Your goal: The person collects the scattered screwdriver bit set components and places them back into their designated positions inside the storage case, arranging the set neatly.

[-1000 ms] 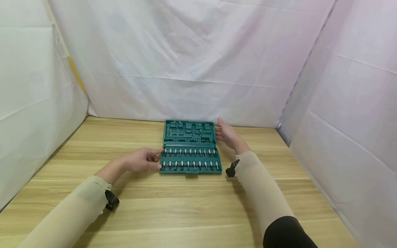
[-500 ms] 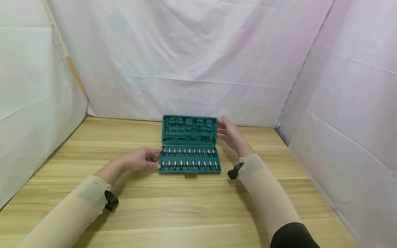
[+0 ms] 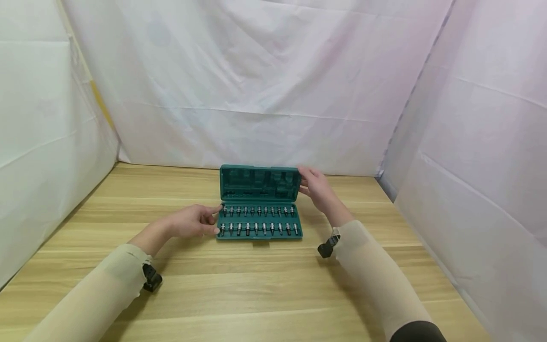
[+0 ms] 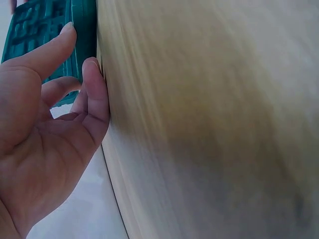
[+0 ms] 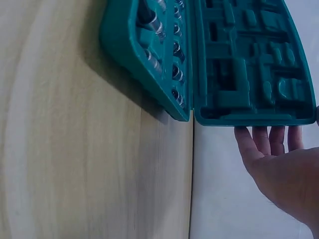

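A green plastic socket case (image 3: 259, 239) stands unfolded on the table, its lid (image 3: 259, 183) tilted up at the back. Two rows of chrome bit sockets (image 3: 256, 228) sit in the base. My left hand (image 3: 190, 221) holds the base's left side, thumb near the front corner and index finger near the hinge; the left wrist view shows its thumb (image 4: 55, 50) against the case edge. At the lid's right edge is my right hand (image 3: 318, 190). Its fairly straight fingers (image 5: 261, 142) reach behind the lid in the right wrist view, while the thumb lies near the top corner.
The wood-grain table (image 3: 239, 294) extends in front and to both sides of the case. White cloth (image 3: 256, 85) hangs close behind the lid, with more sheeting on the left and right. A small black camera (image 3: 326, 248) is worn on each wrist.
The lid has swung up from lying back to standing and leaning forward, with my right hand moving along its right edge. My left hand has stayed at the base's left side.
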Demonstrator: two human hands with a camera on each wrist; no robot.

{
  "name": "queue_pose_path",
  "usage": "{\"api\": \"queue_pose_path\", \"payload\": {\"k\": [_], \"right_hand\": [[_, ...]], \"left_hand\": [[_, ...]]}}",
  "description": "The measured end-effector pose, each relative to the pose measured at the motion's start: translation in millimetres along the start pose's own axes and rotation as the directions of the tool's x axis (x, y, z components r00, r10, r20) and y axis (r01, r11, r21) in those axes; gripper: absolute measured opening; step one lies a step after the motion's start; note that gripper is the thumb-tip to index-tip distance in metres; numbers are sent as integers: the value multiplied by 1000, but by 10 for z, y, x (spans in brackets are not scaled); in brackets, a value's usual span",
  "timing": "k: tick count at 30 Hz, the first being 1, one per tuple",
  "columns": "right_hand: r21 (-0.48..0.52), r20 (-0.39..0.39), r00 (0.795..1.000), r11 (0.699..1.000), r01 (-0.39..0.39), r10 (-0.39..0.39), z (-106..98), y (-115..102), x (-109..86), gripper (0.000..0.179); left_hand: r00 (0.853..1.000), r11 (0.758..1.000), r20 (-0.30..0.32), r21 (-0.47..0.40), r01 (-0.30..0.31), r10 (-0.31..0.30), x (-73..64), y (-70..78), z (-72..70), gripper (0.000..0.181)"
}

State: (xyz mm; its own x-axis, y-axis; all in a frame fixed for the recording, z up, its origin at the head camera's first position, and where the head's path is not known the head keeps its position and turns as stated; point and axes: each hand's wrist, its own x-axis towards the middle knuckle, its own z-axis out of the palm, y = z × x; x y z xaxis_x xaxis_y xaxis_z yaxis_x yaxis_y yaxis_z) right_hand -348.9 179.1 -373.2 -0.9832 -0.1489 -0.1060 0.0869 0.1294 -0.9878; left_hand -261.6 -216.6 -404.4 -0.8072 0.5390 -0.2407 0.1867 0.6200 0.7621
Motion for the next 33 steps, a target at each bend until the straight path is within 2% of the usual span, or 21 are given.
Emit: {"api": "queue_pose_path", "payload": {"k": [7, 13, 15, 17, 20, 23, 27, 33], "right_hand": [[-24, 20, 999, 999, 48, -48, -43, 17, -157, 61], [-65, 32, 994, 992, 111, -109, -57, 66, -242, 46], [-85, 38, 993, 989, 118, -115, -50, 86, -261, 44], [-106, 47, 991, 986, 127, -123, -46, 107, -274, 42], [-129, 55, 988, 980, 153, -147, -37, 120, -292, 41], [-168, 64, 981, 967, 189, -180, -38, 131, -312, 39], [-233, 98, 972, 944, 233, -216, -59, 137, -374, 36], [-289, 181, 952, 912, 290, -245, -90, 137, -482, 37]], "left_hand": [[1000, 1000, 2, 11, -9, 9, 10, 12, -8, 82], [1000, 1000, 7, -6, -3, 3, 2, 16, -38, 84], [1000, 1000, -18, -10, 18, -18, -14, 6, -59, 86], [997, 999, -73, 11, 30, -30, -27, 1, -90, 89], [980, 998, -197, 56, 28, -17, -33, 11, -154, 92], [955, 998, -295, 57, -19, 35, -14, 58, -226, 88], [932, 992, -341, 21, -124, 124, 19, 140, -294, 73], [907, 972, -349, 63, -228, 236, 91, 195, -288, 54]]}}
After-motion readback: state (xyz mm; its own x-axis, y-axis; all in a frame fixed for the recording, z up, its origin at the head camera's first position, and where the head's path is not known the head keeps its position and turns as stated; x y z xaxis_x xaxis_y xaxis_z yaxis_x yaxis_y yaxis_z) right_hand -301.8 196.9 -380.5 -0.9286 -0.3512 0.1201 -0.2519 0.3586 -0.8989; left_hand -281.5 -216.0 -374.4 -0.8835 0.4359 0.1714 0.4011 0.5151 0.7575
